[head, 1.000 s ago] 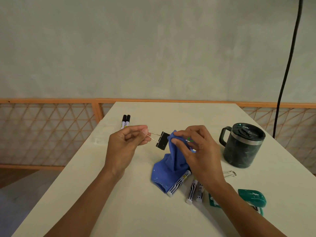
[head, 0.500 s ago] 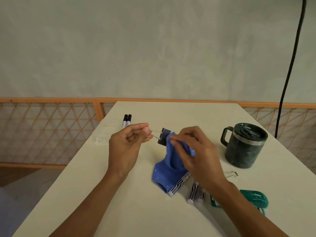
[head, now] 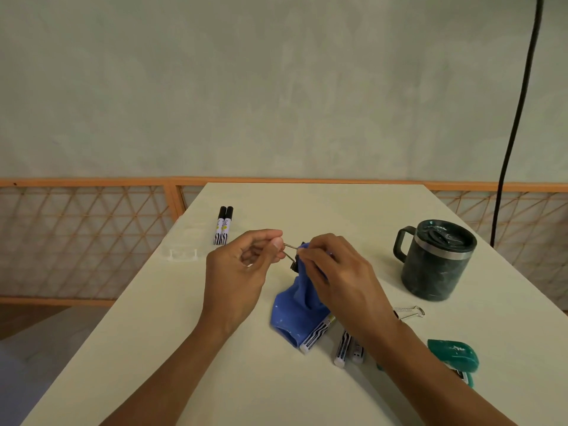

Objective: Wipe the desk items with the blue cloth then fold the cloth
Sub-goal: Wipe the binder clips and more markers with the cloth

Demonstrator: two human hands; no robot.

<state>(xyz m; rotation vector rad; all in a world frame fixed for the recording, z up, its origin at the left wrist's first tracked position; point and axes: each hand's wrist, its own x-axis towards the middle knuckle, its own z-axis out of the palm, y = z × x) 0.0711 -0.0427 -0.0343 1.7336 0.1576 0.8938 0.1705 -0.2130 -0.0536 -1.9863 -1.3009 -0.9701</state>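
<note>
From the head camera, the left hand (head: 242, 272) pinches the wire handles of a black binder clip (head: 294, 262) between thumb and forefinger, holding it above the table (head: 307, 207). The right hand (head: 341, 278) grips the blue cloth (head: 296, 312), its fingers pressing the fabric around the clip's body. The cloth hangs down to the tabletop, its lower end covering part of a marker (head: 318, 333). A dark mug (head: 436, 262) stands to the right, and two black-capped markers (head: 223, 225) lie far left
</note>
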